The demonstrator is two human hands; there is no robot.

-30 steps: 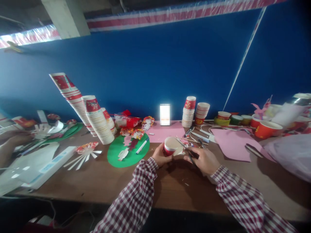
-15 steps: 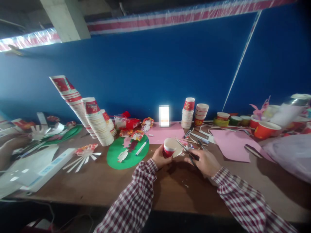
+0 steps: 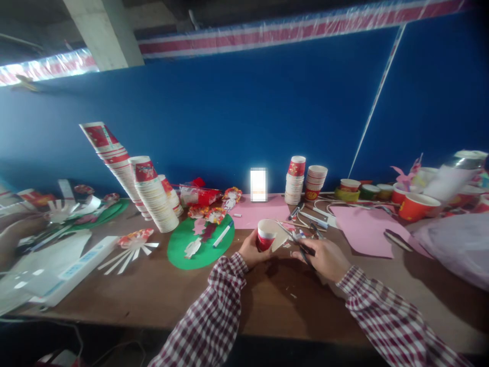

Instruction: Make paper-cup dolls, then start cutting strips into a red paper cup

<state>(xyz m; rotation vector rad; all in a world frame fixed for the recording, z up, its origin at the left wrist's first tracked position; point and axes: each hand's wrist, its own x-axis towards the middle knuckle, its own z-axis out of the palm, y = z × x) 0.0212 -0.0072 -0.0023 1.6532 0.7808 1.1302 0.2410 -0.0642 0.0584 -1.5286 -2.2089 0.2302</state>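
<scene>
My left hand (image 3: 250,250) is wrapped round a red and white paper cup (image 3: 266,235), its rim tilted up towards me. A pale flap of paper (image 3: 280,237) stands out from the cup's right side. In my right hand (image 3: 324,259) is a pair of scissors (image 3: 302,247), fingers closed on the handles and blades pointing up and left beside the flap. Whether the blades touch the paper I cannot tell. Small paper scraps (image 3: 292,295) lie on the table below. To the left, a green paper oval (image 3: 179,256) bears cut figures and a marker (image 3: 223,234).
Tall leaning stacks of paper cups (image 3: 155,201) stand at the left, with shorter cup stacks (image 3: 295,187) behind my hands. Pink paper sheets (image 3: 361,229) lie right of centre. A cut cup with splayed strips (image 3: 133,250) and a white box (image 3: 78,272) sit left. Another person's hand (image 3: 19,239) is at far left.
My right hand and the scissors have shifted slightly right and down, away from the cup. The cup stays in my left hand, and the flap beside it appears narrower.
</scene>
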